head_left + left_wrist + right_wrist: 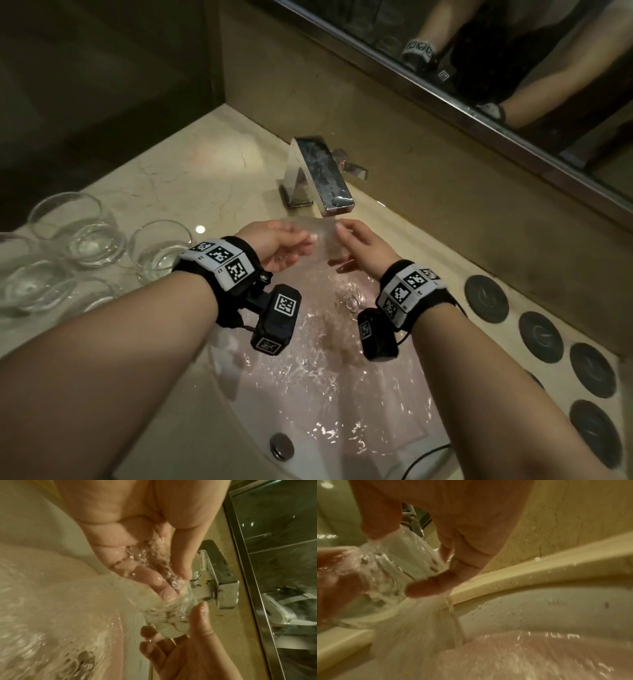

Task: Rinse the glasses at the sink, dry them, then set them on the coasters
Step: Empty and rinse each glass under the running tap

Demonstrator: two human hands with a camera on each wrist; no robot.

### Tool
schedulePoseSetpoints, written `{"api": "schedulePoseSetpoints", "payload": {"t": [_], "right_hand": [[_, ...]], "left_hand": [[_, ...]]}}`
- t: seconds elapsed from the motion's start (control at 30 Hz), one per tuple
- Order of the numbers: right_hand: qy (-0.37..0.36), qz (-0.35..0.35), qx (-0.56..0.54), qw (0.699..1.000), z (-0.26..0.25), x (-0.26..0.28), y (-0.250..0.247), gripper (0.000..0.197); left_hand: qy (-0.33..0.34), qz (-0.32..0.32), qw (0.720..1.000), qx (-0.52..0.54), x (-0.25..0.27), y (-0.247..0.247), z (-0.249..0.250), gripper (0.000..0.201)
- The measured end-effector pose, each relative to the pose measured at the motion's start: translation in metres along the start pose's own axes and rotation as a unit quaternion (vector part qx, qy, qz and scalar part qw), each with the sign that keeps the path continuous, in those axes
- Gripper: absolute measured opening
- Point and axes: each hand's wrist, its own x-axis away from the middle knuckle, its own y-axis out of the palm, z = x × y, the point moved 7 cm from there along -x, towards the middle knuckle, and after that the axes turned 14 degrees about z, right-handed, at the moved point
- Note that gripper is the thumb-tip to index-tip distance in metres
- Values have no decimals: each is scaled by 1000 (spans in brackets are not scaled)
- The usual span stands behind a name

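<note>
We see a clear glass tipped sideways under the running faucet, water pouring over it; more clear glasses stand upright on the counter, dark round coasters opposite.

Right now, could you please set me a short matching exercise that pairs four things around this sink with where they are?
Things:
1. glass being rinsed
2. coasters
3. waiting glasses
4. faucet

Places:
A. on the counter, left of the basin
B. in a row on the counter, right of the basin
C. behind the basin, water running
D. held by the left hand and right hand under the stream

Pairs: 1-D, 2-B, 3-A, 4-C
</note>
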Motion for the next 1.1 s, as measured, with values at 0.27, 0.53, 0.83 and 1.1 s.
{"api": "schedulePoseSetpoints", "payload": {"t": [0.27,0.53,0.83,1.1], "right_hand": [[-38,95,107,989,-43,-45,-57,57],[-43,115,158,980,-68,-46,-54,58],[-35,47,114,992,-56,-15,-32,78],[-36,95,202,974,-22,56,-37,59]], "left_hand": [[-11,13,1000,4,2,-5,-5,6],[7,16,999,-28,8,-7,-2,9],[102,1,978,-180,27,0,2,15],[235,-101,895,-365,64,10,-1,18]]}}
